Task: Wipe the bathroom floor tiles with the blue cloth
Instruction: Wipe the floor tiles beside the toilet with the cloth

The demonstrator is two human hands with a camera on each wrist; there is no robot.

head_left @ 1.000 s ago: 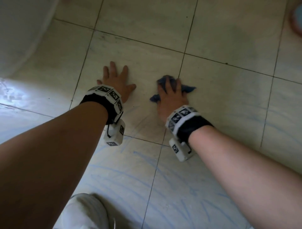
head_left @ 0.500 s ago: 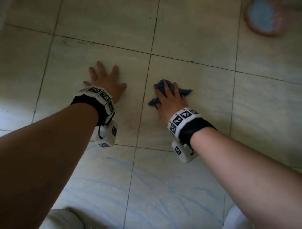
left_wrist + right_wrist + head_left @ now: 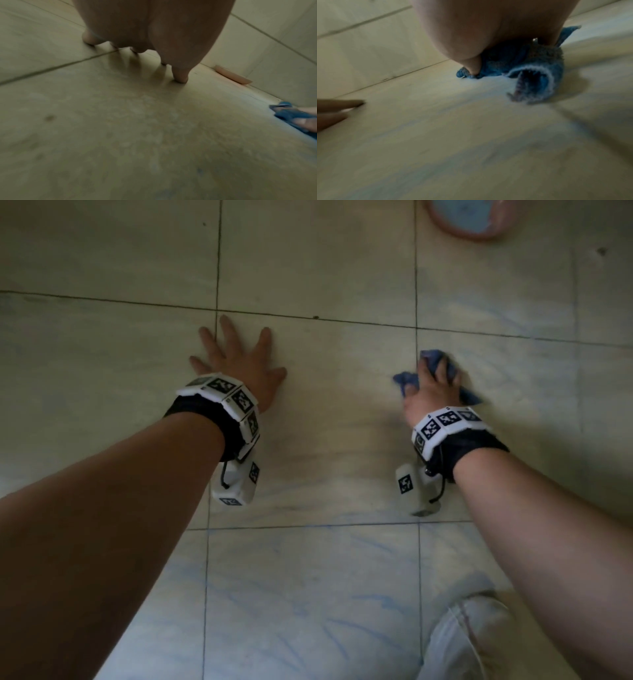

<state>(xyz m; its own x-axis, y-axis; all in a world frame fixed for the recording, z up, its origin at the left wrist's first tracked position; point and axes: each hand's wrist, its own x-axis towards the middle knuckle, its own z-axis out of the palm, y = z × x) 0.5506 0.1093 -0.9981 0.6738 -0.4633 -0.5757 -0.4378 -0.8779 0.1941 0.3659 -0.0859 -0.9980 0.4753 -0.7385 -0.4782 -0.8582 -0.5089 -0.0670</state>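
head view: floor tiles (image 3: 329, 412) are large pale squares, smooth with a dull sheen, dark thin grout lines, faint blue streaks on the nearer ones. left hand (image 3: 239, 364) lies flat, palm down, fingers straight and spread, holding nothing. right hand (image 3: 430, 392) sits on top of the blue cloth (image 3: 433, 361), a bunched, soft wad whose corners stick out past the fingertips and to both sides of the knuckles; fingers bent over the wad, pressing it to the tile. both wrists carry white bands with black square markers. round pink basin (image 3: 471, 220) well beyond the right fingertips, blue inside. light trouser knee (image 3: 472, 638) under the right forearm.

left wrist view: left hand (image 3: 150, 27) seen from behind; fingertips (image 3: 180, 78) press on the matt, slightly speckled tile (image 3: 137, 128), digits apart from one another. the cloth (image 3: 291, 116) is well off to the thumb side, with right-hand fingers across it. shallow pink basin (image 3: 233, 75) against the tiled wall (image 3: 283, 33) past the fingertips.

right wrist view, blurred: right hand (image 3: 488, 27) over the cloth (image 3: 536, 75); fuzzy terry pile, one edge rolled into a loop with a paler rim, a pointed corner sticking up behind. thumb tip (image 3: 473, 67) bears down on the fabric's edge; the other digits are hidden, so the grip under the palm cannot be told here. two straight left fingers (image 3: 339, 106) touch the tile off to the thumb side.
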